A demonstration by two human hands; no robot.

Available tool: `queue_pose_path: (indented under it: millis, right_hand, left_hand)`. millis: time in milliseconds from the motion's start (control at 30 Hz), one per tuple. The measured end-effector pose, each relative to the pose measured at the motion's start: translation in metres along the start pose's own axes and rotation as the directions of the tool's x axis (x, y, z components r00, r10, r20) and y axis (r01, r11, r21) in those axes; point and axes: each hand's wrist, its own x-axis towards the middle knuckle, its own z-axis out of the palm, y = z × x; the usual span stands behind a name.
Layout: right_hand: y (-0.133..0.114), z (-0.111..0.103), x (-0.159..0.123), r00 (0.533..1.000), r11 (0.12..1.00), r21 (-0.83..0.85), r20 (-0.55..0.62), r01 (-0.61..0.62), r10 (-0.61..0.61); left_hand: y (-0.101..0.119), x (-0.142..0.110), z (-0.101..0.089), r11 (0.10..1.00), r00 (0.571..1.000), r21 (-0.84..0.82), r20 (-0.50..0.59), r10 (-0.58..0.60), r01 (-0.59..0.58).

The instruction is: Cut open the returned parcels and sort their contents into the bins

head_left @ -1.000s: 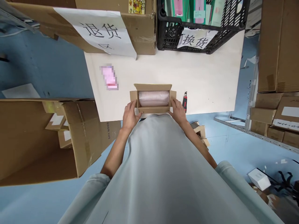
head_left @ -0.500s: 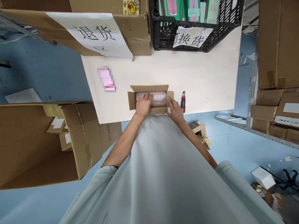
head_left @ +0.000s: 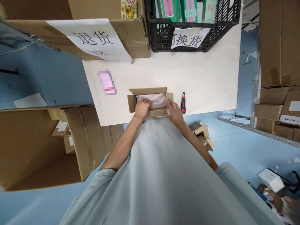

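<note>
A small cardboard box sits at the table's near edge with its flaps folded outward. Inside lies a pale pink wrapped package. My left hand reaches into the left part of the box, its bent fingers closed on the package; the fingertips are partly hidden. At the box's near right corner, my right hand grips the edge, its fingers by the right flap and its thumb by the near one. Just right of that hand lies a red and black utility knife with the blade end pointing away.
A pixelated pink item rests on the white table. Behind stand a large labelled carton and a black crate of green and pink packages. An open carton stands at left; shelved boxes stand at right.
My left fingers have bent more against the package. My right hand stays at the box's corner. The whole view has shifted slightly.
</note>
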Motion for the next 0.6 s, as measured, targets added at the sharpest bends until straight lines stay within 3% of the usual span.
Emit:
queue_pose_path:
  millis: [333,500,600]
  right_hand:
    - [0.001,-0.014,-0.002,1.000,1.000,0.015,0.012,0.018,-0.018]
    - [-0.004,-0.027,0.007,0.999,1.000,0.008,0.012,0.030,-0.030]
    - [-0.010,-0.032,0.013,0.999,0.999,0.000,0.023,0.048,-0.048]
  left_hand:
    - [-0.004,-0.008,0.001,0.999,0.999,-0.048,-0.031,-0.006,0.005]
    - [-0.006,-0.005,0.002,0.996,0.989,-0.075,-0.143,0.044,-0.056]
    - [-0.006,0.003,0.001,0.993,0.987,-0.085,-0.147,0.064,-0.078]
